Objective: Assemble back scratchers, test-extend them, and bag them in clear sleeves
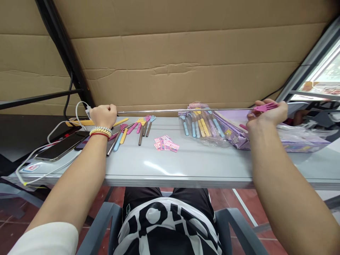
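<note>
One extended silver telescopic rod (pixel 186 111) stretched between two hands.
Left hand (pixel 104 115) fisted round its handle end; right hand (pixel 267 115) pinches its pink claw head (pixel 265 107); four blue-handled scratchers (pixel 198 126) lie bagged.

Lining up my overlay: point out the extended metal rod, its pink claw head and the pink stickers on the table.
metal rod (pixel 186 111), head view, middle of the shaft.
pink claw head (pixel 265 107), head view, the prongs in the right hand.
pink stickers (pixel 166 143), head view, centre of the pile.
</note>
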Tool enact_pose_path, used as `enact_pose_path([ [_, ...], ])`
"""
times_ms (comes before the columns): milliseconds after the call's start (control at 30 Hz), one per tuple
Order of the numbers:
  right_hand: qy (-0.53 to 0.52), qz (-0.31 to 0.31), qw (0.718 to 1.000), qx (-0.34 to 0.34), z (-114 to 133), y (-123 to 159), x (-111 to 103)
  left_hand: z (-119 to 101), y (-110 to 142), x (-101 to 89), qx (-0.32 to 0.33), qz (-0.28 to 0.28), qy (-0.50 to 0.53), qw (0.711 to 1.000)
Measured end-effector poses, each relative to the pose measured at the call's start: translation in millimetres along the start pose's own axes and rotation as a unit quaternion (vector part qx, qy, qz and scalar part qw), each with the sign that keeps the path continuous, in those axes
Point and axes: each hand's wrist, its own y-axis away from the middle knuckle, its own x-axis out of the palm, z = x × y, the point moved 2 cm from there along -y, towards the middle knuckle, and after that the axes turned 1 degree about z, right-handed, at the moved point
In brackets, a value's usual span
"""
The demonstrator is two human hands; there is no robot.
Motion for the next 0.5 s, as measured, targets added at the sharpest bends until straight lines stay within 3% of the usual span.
enact_pose_path([
  [300, -0.016, 0.009, 1.0, 0.023, 2, 6, 2, -3, 0, -2.8, -0.01, 0.02, -0.015, 1.0],
  [433, 0.04, 0.057, 0.998, 0.008, -10, 22, 17, -28, 11, -10.9, 0.016, 0.051, -0.012, 0.999],
  [500, 0.102, 0.102, 0.989, -0.042, -23, 36, 25, -50, 24, -17.0, 0.044, 0.072, -0.006, 0.996],
])
